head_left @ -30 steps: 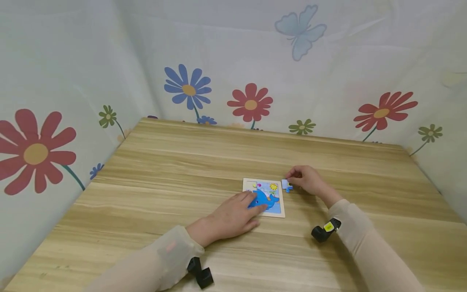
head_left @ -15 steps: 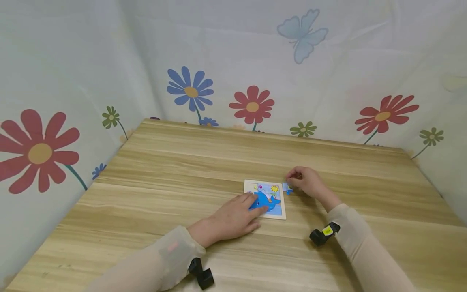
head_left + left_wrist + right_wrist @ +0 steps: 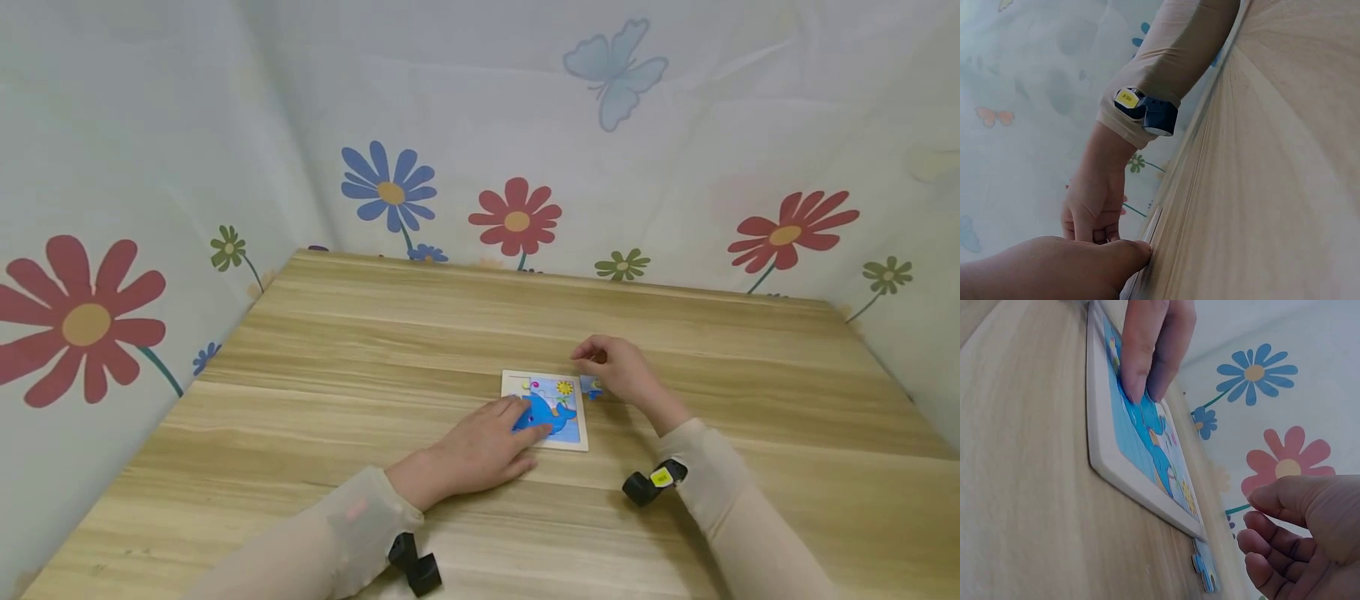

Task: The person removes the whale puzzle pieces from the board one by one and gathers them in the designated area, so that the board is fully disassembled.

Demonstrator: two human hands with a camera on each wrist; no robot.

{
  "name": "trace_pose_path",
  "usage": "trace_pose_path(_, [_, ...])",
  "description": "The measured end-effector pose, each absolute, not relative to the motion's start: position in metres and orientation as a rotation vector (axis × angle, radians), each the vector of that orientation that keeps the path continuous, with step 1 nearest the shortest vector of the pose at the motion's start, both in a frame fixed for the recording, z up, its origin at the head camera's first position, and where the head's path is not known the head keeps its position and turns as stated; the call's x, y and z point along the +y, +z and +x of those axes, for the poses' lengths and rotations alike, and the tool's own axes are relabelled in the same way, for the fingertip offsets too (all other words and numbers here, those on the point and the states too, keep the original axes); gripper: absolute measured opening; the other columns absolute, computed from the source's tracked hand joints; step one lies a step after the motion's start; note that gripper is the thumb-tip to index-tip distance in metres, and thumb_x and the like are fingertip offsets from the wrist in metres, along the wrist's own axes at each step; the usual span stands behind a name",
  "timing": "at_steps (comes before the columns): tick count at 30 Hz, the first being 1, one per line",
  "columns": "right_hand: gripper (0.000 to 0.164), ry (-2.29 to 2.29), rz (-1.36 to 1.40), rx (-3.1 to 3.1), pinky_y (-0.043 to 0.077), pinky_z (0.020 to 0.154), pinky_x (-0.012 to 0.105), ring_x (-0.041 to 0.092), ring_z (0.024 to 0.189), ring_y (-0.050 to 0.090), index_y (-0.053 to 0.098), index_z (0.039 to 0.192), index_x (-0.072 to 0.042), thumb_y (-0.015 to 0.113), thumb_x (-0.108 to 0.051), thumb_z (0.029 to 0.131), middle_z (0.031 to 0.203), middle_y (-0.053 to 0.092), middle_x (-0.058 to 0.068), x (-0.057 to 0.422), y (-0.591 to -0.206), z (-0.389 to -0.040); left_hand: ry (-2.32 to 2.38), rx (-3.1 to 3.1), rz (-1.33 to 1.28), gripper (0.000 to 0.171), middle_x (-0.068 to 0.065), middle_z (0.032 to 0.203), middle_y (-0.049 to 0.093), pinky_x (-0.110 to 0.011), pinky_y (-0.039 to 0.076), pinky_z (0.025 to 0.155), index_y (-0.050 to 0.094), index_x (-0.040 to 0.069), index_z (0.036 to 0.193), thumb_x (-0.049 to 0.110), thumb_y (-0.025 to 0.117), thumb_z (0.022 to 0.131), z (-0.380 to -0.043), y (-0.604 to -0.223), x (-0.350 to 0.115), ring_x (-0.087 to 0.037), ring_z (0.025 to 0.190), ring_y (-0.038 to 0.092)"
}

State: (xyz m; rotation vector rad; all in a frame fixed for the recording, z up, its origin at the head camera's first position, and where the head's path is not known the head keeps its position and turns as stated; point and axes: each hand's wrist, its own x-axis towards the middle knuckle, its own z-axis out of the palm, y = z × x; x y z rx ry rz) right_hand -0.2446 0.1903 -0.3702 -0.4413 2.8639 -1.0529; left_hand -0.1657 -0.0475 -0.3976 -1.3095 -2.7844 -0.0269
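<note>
A small square jigsaw puzzle with a blue whale and a yellow sun lies on the table in a pale wooden frame (image 3: 582, 447). Across its left side rests my left hand (image 3: 480, 442), fingertips on the whale picture. The upper left corner inside the frame looks pale. Just outside the upper right corner lies a loose blue jigsaw piece (image 3: 589, 384), flat on the wood and touching or nearly touching the rim. My right hand (image 3: 622, 371) hovers by that piece, fingers loosely curled. In the right wrist view, this hand (image 3: 1310, 544) holds nothing and stands apart from the piece (image 3: 1205, 569).
The wood-grain table (image 3: 375, 333) stretches out around the puzzle on all sides. Behind and beside it hangs a pale cloth (image 3: 465, 100) printed with flowers and a butterfly. Each sleeve carries a small black camera (image 3: 416, 567) at the wrist.
My right hand has let go of the jigsaw piece and shifted slightly left and up from it. The piece stays beside the frame. My left hand keeps its place on the puzzle.
</note>
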Motion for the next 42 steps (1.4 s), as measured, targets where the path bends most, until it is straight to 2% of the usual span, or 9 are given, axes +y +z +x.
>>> trace_pose_path(8, [0.015,-1.093,-0.507,2.837,0.052,0.087,0.042,0.025,0.094,0.062,0.066,0.104,-0.003,0.060,-0.012,0.094,0.102,0.068,0.014,0.179,-0.370,-0.241,-0.016,-2.737,-1.310,0.050,-0.012,0.142,0.048,-0.039,0.037,0.113,0.049,0.022,0.141,0.046,0.050,0.097,-0.167,-0.398,-0.047,-0.026,0.134,0.044])
trace_pose_path(26, [0.013,-1.020,-0.734,2.804,0.053,0.081,0.037,0.019,0.086,0.061,0.068,0.100,-0.002,0.063,-0.009,0.091,0.093,0.068,0.010,0.154,-0.375,-0.241,0.045,-2.759,-1.336,0.058,-0.008,0.146,0.046,-0.040,0.037,0.112,0.046,0.018,0.143,0.054,0.042,0.097,-0.167,-0.396,-0.026,-0.025,0.138,0.041])
trace_pose_path(42, [0.013,-0.982,-0.817,2.828,0.051,0.082,0.037,0.020,0.089,0.058,0.071,0.099,-0.005,0.067,-0.012,0.088,0.094,0.063,0.009,0.150,-0.383,-0.240,0.080,-2.737,-1.348,0.063,-0.010,0.149,0.042,-0.041,0.036,0.113,0.044,0.016,0.144,0.057,0.040,0.097,-0.165,-0.401,-0.025,-0.027,0.140,0.038])
